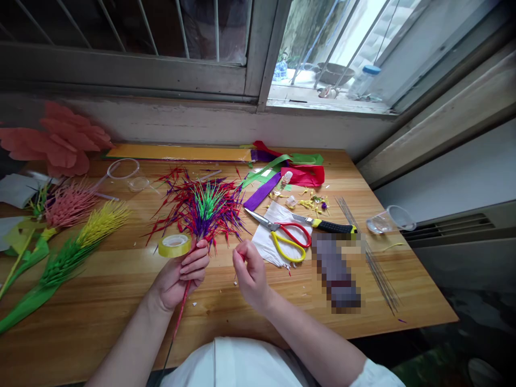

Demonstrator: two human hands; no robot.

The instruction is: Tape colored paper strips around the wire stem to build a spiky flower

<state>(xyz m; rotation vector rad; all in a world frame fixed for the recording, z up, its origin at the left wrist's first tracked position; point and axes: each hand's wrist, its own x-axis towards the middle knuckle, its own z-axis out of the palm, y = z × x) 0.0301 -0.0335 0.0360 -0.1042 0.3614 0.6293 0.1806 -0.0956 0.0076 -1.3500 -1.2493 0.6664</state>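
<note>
My left hand point(183, 274) is closed round the thin red stem of a spiky paper flower point(203, 207) with red, purple and green spikes, held just above the wooden table point(100, 301). My right hand point(250, 271) is beside it, fingers pinched together on something I cannot make out. A roll of clear tape point(174, 245) lies just left of my left hand. Scissors with red and yellow handles point(284, 234) rest on white paper point(268, 242) to the right of my right hand.
A yellow-handled utility knife point(324, 224), thin wires point(371, 258), a tipped plastic cup point(389, 220) and a blurred-out object point(336, 274) lie at right. Paper strips point(282, 172) sit at the back. Finished pink, yellow and green paper flowers point(68, 236) lie at left.
</note>
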